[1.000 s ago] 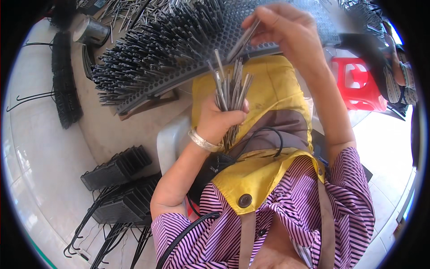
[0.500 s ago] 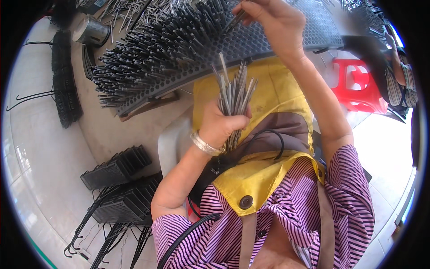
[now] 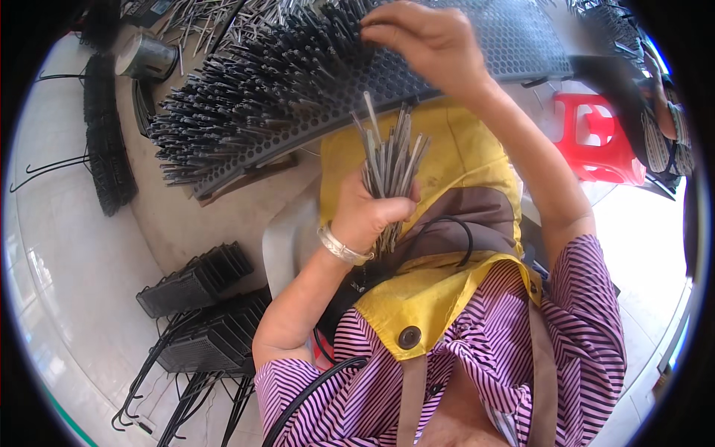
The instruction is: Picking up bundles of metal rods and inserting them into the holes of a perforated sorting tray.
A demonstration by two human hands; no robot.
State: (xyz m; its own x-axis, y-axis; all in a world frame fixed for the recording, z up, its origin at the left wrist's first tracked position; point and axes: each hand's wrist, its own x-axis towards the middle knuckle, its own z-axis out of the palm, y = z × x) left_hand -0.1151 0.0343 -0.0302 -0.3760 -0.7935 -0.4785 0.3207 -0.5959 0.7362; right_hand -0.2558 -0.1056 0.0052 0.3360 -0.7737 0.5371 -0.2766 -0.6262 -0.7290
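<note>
My left hand [image 3: 366, 216] is closed round a bundle of thin grey metal rods [image 3: 393, 156], which fan out above my fist. It is held over the yellow apron [image 3: 447, 141] on my lap. Across the far side lies a dark perforated board [image 3: 506, 41], its left part packed with upright dark rods [image 3: 261, 89]. Over the board, my right hand [image 3: 436, 45] pinches thumb and fingers together at the right border of those standing rods. What sits between its fingertips blends into the rods and cannot be made out.
Loose rods [image 3: 199, 26] are piled behind the board, beside a metal can [image 3: 149, 58]. Black racks with long hooks [image 3: 208, 335] stand on the floor at lower left. A red plastic stool [image 3: 592, 141] and part of another person [image 3: 663, 119] are at the right.
My right hand has moved left and turned, from over the bare holes to the border of the standing rods. The rods it showed are out of sight. My left hand keeps its bundle.
</note>
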